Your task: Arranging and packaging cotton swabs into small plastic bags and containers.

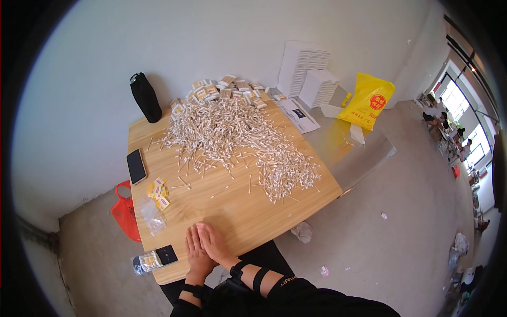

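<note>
My left hand (196, 255) and my right hand (213, 244) rest together at the table's near edge, fingers stretched forward. The right lies against the left and partly covers it. No object shows in either hand; the space between the palms is hidden. Beyond them a large heap of cotton swabs (216, 129) covers the far half of the wooden table (232, 211), with a smaller pile (285, 171) to its right. Packed bundles of swabs (227, 87) are stacked behind the heap. A few loose swabs lie between the heap and my hands.
Left on the table are a phone (136, 166), yellow paper labels (159, 193), a clear plastic bag (152, 216) and a bagged swab pack (150, 261). A black bottle (146, 99) stands at the far left. White boxes (319, 87) and a yellow bag (367, 103) occupy the side table.
</note>
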`<control>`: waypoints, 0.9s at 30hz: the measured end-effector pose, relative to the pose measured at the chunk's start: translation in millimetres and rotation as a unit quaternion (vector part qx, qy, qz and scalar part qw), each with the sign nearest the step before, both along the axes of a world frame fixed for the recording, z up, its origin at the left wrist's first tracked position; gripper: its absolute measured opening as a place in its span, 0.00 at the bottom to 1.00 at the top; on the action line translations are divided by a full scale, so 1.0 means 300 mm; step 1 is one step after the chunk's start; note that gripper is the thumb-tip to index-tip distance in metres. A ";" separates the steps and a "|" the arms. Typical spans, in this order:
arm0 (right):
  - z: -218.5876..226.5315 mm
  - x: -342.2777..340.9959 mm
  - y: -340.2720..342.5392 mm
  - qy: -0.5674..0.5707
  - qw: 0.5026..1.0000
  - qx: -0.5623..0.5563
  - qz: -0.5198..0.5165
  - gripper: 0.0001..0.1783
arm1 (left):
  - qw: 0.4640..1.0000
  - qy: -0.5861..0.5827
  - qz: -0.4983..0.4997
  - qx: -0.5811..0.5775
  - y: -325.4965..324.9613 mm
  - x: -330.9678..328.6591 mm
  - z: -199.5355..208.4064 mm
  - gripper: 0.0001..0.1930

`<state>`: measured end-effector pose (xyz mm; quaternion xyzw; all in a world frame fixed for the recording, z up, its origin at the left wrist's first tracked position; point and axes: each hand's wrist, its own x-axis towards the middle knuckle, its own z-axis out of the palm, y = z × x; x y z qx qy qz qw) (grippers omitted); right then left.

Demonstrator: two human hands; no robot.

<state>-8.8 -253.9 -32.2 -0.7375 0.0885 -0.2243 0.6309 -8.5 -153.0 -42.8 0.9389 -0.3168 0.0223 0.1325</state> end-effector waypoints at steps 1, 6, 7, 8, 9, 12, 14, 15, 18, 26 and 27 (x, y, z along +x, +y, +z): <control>0.005 -0.004 0.002 0.010 1.000 -0.011 -0.004 0.16 | 1.000 0.002 0.001 0.006 0.000 -0.001 0.000 0.51; 0.010 -0.001 -0.003 0.008 1.000 -0.009 -0.010 0.16 | 1.000 0.011 0.000 0.009 -0.004 0.000 -0.001 0.52; 0.012 -0.001 -0.004 0.010 1.000 -0.015 -0.009 0.15 | 1.000 0.014 0.006 -0.003 -0.005 -0.001 -0.003 0.52; 0.014 -0.001 -0.003 0.011 1.000 -0.022 -0.008 0.15 | 1.000 0.017 0.011 -0.016 -0.005 -0.002 -0.004 0.52; 0.016 -0.001 -0.002 0.012 1.000 -0.022 -0.008 0.15 | 1.000 0.017 0.011 -0.016 -0.004 -0.002 -0.003 0.52; 0.021 -0.003 -0.005 0.002 0.999 -0.039 -0.018 0.14 | 0.999 0.036 0.017 -0.004 -0.007 -0.001 0.008 0.52; 0.021 -0.003 -0.004 0.006 0.999 -0.031 -0.002 0.14 | 0.999 0.047 0.017 -0.005 -0.005 -0.002 0.024 0.52; 0.020 -0.003 -0.007 0.006 0.999 -0.032 -0.002 0.14 | 0.999 0.047 0.016 -0.006 -0.009 -0.003 0.020 0.52; 0.021 -0.003 -0.003 0.007 1.000 -0.021 0.000 0.14 | 0.999 0.025 0.017 -0.027 -0.007 -0.004 0.007 0.52; 0.010 -0.001 -0.003 0.015 1.000 -0.026 -0.004 0.14 | 1.000 -0.007 0.008 -0.002 -0.003 -0.004 -0.001 0.50; 0.009 -0.001 -0.003 0.016 1.000 -0.026 -0.003 0.14 | 1.000 -0.007 0.009 -0.002 -0.003 -0.003 -0.003 0.50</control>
